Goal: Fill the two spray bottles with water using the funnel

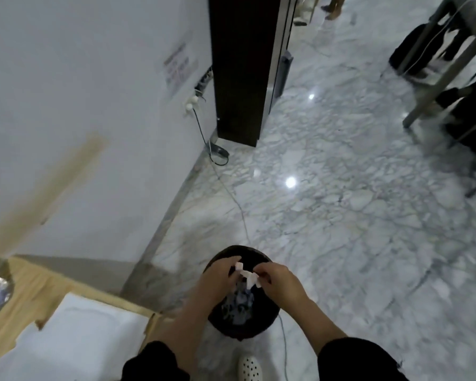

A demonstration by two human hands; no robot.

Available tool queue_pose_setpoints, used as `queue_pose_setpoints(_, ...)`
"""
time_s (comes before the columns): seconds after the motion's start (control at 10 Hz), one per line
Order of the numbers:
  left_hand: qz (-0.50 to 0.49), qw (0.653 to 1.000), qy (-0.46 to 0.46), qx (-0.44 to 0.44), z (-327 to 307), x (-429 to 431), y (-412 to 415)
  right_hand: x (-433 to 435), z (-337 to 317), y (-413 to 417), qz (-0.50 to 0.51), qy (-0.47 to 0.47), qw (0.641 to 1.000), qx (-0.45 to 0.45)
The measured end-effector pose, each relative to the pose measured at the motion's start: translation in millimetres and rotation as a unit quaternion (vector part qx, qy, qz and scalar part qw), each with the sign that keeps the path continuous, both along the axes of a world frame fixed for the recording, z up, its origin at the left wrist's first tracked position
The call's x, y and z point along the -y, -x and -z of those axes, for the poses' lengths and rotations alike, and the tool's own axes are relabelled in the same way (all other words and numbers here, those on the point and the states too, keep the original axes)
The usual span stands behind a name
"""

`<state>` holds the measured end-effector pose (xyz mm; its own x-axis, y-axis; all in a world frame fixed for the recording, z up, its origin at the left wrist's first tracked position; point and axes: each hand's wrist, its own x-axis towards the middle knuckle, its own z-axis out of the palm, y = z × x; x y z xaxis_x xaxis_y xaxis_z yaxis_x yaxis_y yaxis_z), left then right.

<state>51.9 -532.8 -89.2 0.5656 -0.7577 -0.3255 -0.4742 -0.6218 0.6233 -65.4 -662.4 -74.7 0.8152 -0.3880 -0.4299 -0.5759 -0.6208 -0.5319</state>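
Note:
Both my hands hover over a round dark waste bin (267,324) on the marble floor. My left hand (217,276) and my right hand (278,280) together pinch a small crumpled piece of white paper (248,274) above the bin's opening. Scraps of blue and white rubbish lie inside the bin. No spray bottle and no funnel appear in this view.
A white wall (80,105) runs along the left, with a power strip and cables (201,86) trailing over the floor. A dark cabinet (239,64) stands ahead. A table corner with yellow cloth (30,295) sits lower left. Metal table legs and black bags (434,48) are at the right.

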Motion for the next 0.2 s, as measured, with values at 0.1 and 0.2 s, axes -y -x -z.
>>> queue_pose_setpoints(0.1,0.040,0.997,-0.068,0.000,13.9,10.2,-4.2,14.9,10.8,1.1,0.009,-0.029,0.999,-0.029)
queue_pose_setpoints(0.2,0.051,0.991,-0.119,0.029,17.9,17.6,-8.2,28.1,18.3,1.9,0.017,-0.028,0.999,-0.043)
